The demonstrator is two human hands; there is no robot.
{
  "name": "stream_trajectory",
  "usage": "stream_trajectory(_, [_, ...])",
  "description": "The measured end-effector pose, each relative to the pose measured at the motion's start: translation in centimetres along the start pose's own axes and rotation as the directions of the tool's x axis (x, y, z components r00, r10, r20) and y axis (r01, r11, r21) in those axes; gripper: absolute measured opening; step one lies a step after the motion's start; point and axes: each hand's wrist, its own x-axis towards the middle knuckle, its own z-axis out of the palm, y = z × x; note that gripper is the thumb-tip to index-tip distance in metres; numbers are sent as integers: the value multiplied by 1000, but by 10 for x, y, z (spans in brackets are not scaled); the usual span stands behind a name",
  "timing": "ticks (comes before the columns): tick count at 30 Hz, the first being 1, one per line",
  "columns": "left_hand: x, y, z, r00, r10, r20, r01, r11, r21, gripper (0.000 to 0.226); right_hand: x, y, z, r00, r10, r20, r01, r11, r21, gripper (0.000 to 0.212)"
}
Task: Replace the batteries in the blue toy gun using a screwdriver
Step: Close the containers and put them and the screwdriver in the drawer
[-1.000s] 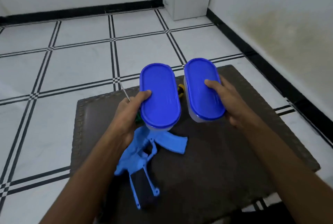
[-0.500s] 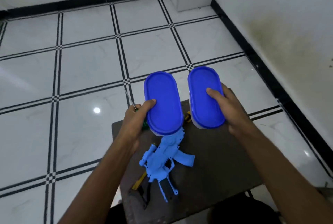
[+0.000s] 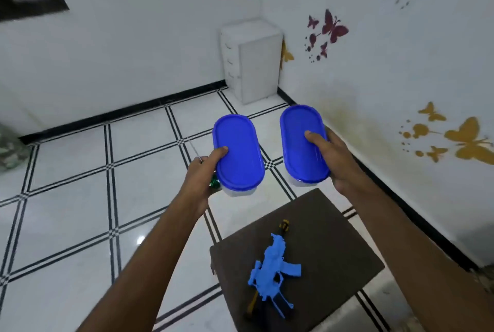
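Observation:
My left hand (image 3: 199,179) grips a clear oval container with a blue lid (image 3: 236,155), thumb on the lid. The same hand also holds a screwdriver (image 3: 195,151) with a green handle, its thin metal shaft pointing up and away. My right hand (image 3: 338,160) grips a second blue-lidded container (image 3: 300,142), thumb on top. Both containers are raised well above the floor. The blue toy gun (image 3: 271,267) lies on a small dark brown table (image 3: 328,246) below, apart from both hands. A yellow-and-black object (image 3: 284,225) lies by the gun's far end.
The floor is white tile with black lines (image 3: 112,184). A white drawer cabinet (image 3: 251,61) stands in the corner. The right wall (image 3: 401,91) with butterfly stickers runs close beside the table. A patterned cloth thing (image 3: 8,147) sits at the far left.
Both hands have lifted the containers higher and farther from the table. The view has risen and pulled back, so the table and gun look smaller and lower, and the walls show.

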Motion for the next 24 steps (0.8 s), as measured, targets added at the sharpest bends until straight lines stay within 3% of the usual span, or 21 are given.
stream_trajectory(3, [-18,15,-11,1000,7,0,-7,1000,-21,29,-12,-21,10,1000,-12,4,12,1000,16,46])
stream_trajectory(10, [-43,28,-55,997,4,-82,-8,999,-52,38,-35,-42,57,999,-28,45,27,1000,10,42])
stream_trajectory(14, [-49,31,-85,998,-14,-55,10,997,-74,37,-54,-50,85,998,-28,55,27,999,26,41])
stream_trajectory(24, [-53,67,-242,999,22,-43,-23,999,-26,33,-105,-68,226,998,-63,9,63,996,56,44])
